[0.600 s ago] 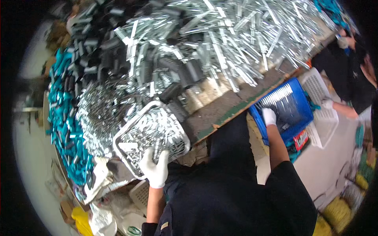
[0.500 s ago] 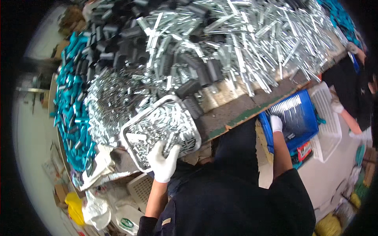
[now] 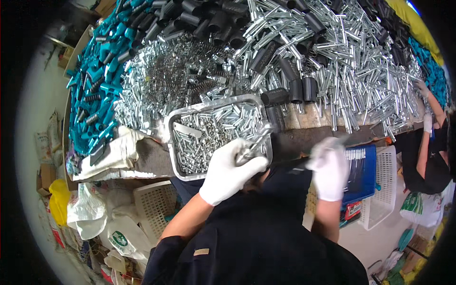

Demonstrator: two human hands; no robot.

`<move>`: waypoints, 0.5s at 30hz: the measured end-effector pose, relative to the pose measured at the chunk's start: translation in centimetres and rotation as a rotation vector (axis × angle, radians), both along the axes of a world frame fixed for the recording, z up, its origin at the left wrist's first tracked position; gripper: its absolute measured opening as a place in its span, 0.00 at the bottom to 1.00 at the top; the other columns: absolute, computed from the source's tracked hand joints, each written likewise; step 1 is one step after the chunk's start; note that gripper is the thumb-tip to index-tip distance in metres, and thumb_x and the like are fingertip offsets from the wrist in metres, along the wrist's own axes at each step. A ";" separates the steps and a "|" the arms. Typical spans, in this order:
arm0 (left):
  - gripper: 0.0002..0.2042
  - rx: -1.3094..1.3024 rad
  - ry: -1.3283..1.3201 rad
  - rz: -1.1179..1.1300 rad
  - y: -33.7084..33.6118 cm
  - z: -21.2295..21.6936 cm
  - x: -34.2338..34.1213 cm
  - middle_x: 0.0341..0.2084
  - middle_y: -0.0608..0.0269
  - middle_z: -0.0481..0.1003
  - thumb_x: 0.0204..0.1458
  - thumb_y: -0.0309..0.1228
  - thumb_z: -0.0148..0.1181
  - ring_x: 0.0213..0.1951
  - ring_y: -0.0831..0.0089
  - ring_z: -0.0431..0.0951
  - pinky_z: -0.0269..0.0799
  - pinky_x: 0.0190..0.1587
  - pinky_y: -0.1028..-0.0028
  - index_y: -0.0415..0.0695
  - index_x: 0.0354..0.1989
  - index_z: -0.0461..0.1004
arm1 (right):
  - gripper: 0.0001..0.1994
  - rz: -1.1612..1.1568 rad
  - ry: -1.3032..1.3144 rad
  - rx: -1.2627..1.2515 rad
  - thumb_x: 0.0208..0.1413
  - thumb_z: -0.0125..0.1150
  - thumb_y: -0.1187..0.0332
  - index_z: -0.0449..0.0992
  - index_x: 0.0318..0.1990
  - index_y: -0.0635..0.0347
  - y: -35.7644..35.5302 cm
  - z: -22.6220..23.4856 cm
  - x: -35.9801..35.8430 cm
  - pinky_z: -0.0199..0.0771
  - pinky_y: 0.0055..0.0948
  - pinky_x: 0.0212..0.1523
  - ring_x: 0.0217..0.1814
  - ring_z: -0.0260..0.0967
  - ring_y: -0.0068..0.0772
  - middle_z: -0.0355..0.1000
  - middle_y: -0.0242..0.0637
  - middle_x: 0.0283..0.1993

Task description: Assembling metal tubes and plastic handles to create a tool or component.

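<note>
One white-gloved left hand (image 3: 232,172) pinches slim, shiny metal pieces (image 3: 255,146) above the right side of a rectangular tray (image 3: 172,142) full of short silvery cylinders (image 3: 205,137). Right of the tray, the right hand (image 3: 328,167) is a blur; I can't tell its grip. Coiled springs (image 3: 167,71) heap behind the tray, smooth black tubes (image 3: 309,89) behind its right corner, glossy teal parts (image 3: 97,81) to its left.

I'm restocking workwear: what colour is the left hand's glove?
White; the left glove shows best in the head view.
</note>
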State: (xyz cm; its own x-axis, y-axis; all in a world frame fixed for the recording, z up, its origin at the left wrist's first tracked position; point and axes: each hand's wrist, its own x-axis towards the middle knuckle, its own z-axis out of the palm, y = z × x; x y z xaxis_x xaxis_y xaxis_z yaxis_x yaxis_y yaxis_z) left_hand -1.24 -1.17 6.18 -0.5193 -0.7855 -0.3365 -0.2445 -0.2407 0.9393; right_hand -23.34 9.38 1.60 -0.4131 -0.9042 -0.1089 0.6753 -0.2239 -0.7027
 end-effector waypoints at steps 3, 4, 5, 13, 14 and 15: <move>0.08 0.054 0.067 0.041 -0.1 -0.5 0.4 0.20 0.69 0.77 0.53 0.30 0.65 0.19 0.88 0.70 0.62 0.20 0.83 0.39 0.35 0.74 | 0.09 0.174 0.274 0.210 0.67 0.51 0.72 0.69 0.48 0.68 -3.7 0.5 5.7 0.83 0.31 0.41 0.38 0.78 0.32 0.76 0.46 0.42; 0.08 -0.002 -0.019 0.038 -0.4 -0.3 1.0 0.20 0.71 0.76 0.53 0.29 0.65 0.19 0.88 0.69 0.62 0.20 0.83 0.39 0.34 0.75 | 0.09 0.224 0.247 0.237 0.66 0.50 0.73 0.70 0.48 0.68 -4.4 1.1 6.7 0.83 0.30 0.40 0.38 0.78 0.32 0.76 0.45 0.42; 0.07 -0.057 -0.107 0.037 -0.7 -0.1 1.7 0.19 0.73 0.74 0.53 0.29 0.65 0.19 0.89 0.68 0.61 0.20 0.83 0.39 0.34 0.76 | 0.09 0.275 0.218 0.265 0.66 0.49 0.74 0.70 0.48 0.69 -5.1 1.6 7.2 0.83 0.30 0.39 0.39 0.78 0.31 0.76 0.44 0.41; 0.07 -0.102 -0.046 0.151 -0.8 0.4 6.7 0.18 0.78 0.68 0.51 0.29 0.67 0.22 0.91 0.60 0.56 0.24 0.82 0.38 0.30 0.76 | 0.10 0.416 0.324 0.327 0.67 0.48 0.72 0.72 0.48 0.68 -7.2 2.9 9.2 0.81 0.23 0.32 0.33 0.77 0.27 0.75 0.41 0.40; 0.08 -0.134 -0.042 0.128 -1.0 0.2 7.1 0.17 0.77 0.69 0.51 0.30 0.67 0.20 0.90 0.62 0.56 0.22 0.83 0.39 0.29 0.75 | 0.09 0.415 0.323 0.335 0.67 0.48 0.71 0.72 0.48 0.67 -7.3 3.1 9.5 0.80 0.21 0.30 0.32 0.77 0.26 0.75 0.40 0.40; 0.08 -0.131 -0.034 0.133 -1.1 0.3 7.1 0.17 0.77 0.69 0.51 0.30 0.67 0.20 0.90 0.62 0.56 0.22 0.83 0.39 0.29 0.75 | 0.09 0.419 0.332 0.338 0.67 0.48 0.71 0.72 0.48 0.67 -7.4 3.1 9.6 0.80 0.21 0.30 0.32 0.77 0.26 0.75 0.40 0.40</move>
